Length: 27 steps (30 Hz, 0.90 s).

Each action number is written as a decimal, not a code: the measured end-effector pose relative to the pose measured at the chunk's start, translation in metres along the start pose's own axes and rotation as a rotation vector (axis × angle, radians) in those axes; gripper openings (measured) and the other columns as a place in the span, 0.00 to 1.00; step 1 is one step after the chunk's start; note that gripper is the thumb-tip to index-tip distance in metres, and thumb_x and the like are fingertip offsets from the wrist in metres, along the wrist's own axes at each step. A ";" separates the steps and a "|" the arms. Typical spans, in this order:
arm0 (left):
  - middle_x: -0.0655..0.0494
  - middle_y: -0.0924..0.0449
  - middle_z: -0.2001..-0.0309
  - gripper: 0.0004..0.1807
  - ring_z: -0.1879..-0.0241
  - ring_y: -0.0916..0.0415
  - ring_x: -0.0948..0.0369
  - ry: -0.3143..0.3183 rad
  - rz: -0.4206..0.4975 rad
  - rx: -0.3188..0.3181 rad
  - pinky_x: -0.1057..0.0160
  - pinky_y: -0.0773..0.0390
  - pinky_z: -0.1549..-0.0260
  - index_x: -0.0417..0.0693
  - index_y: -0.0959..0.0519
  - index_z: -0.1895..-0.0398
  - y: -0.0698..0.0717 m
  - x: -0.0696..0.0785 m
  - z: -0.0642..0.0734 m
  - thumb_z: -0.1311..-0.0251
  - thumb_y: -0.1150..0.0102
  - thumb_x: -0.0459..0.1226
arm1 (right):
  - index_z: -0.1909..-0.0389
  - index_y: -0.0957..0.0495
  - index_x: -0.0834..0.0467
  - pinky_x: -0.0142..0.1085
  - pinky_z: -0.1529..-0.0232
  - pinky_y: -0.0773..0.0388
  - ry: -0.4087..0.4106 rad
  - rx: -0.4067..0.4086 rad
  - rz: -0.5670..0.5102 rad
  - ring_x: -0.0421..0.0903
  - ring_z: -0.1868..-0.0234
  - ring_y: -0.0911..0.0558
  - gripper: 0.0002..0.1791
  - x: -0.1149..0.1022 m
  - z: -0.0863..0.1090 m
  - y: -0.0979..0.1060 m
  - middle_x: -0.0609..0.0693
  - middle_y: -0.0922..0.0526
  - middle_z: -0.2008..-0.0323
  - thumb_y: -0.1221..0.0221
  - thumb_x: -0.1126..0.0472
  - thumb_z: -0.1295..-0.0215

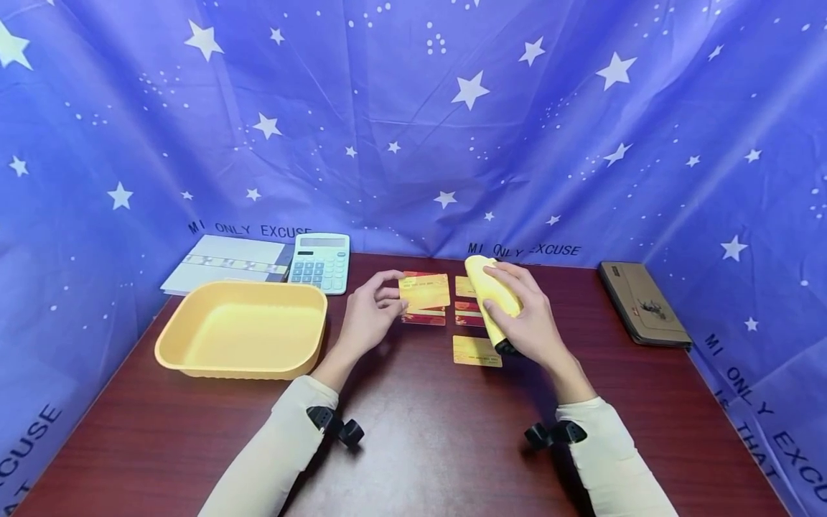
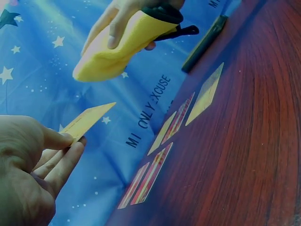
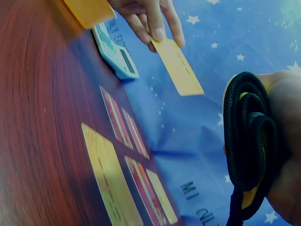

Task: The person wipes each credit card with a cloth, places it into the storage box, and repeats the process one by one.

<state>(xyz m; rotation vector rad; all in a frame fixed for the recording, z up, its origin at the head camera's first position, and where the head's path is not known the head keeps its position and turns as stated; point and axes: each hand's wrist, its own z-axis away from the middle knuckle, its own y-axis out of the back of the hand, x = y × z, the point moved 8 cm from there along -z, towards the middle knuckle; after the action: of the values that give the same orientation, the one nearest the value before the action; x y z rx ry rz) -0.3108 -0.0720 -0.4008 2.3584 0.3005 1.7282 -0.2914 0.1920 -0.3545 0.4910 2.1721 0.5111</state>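
My left hand [image 1: 370,312] pinches a gold bank card [image 1: 424,291] by its edge, between thumb and fingers. In the left wrist view the gold card is lifted off the table. My right hand [image 1: 531,316] grips a rolled yellow cloth [image 1: 491,294]. Its black edging [image 3: 249,141] shows in the right wrist view as folded layers, with a strap hanging down. Below the lifted card lie red cards [image 1: 424,318], partly covered by it in the head view. To their right are another red card [image 1: 466,314], a gold card [image 1: 464,286] and a nearer gold card [image 1: 477,351].
At left stands a yellow plastic basin [image 1: 242,359]. Behind it are a light blue calculator [image 1: 319,266] and a white and grey box or folder [image 1: 220,255]. A brown wallet [image 1: 646,305] lies at the right edge. A starry blue curtain [image 1: 413,129] surrounds the dark wooden table [image 1: 413,431].
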 end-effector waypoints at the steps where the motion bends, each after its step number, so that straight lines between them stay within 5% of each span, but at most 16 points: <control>1: 0.46 0.09 0.62 0.25 0.64 0.10 0.57 -0.001 0.010 -0.001 0.68 0.10 0.62 0.46 0.20 0.40 0.000 0.000 0.000 0.42 0.30 0.26 | 0.37 0.18 0.53 0.16 0.49 0.29 0.005 -0.001 -0.005 0.52 0.36 0.23 0.30 -0.003 0.000 -0.002 0.55 0.22 0.35 0.29 0.71 0.43; 12: 0.47 0.08 0.61 0.25 0.65 0.10 0.59 -0.021 0.030 0.018 0.69 0.10 0.63 0.48 0.19 0.40 -0.001 0.005 0.000 0.42 0.30 0.27 | 0.36 0.19 0.50 0.22 0.41 0.29 0.087 -0.050 0.023 0.52 0.33 0.23 0.32 -0.015 0.003 -0.034 0.54 0.23 0.33 0.31 0.69 0.44; 17: 0.47 0.08 0.60 0.25 0.62 0.10 0.57 -0.028 0.061 0.013 0.68 0.10 0.63 0.47 0.19 0.40 -0.005 0.004 0.002 0.41 0.31 0.26 | 0.35 0.19 0.49 0.38 0.38 0.23 0.107 -0.074 0.065 0.52 0.32 0.23 0.32 -0.018 0.007 -0.050 0.54 0.23 0.33 0.30 0.67 0.44; 21: 0.43 0.09 0.60 0.25 0.62 0.10 0.53 -0.021 0.122 0.008 0.63 0.09 0.62 0.45 0.19 0.40 -0.009 0.003 0.004 0.41 0.32 0.25 | 0.35 0.20 0.49 0.49 0.47 0.18 0.135 -0.096 0.091 0.54 0.34 0.21 0.32 -0.023 0.011 -0.061 0.54 0.23 0.33 0.29 0.65 0.43; 27: 0.41 0.09 0.59 0.24 0.62 0.10 0.55 -0.007 0.183 0.005 0.67 0.09 0.62 0.45 0.19 0.40 -0.013 0.001 0.005 0.41 0.33 0.24 | 0.35 0.20 0.48 0.48 0.50 0.18 0.152 -0.101 0.097 0.54 0.35 0.20 0.31 -0.028 0.013 -0.070 0.53 0.23 0.33 0.29 0.64 0.43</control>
<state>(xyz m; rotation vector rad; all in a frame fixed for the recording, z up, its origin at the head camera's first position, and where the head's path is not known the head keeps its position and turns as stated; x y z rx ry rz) -0.3060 -0.0598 -0.4045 2.4634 0.0898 1.7982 -0.2766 0.1214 -0.3794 0.5180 2.2614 0.7290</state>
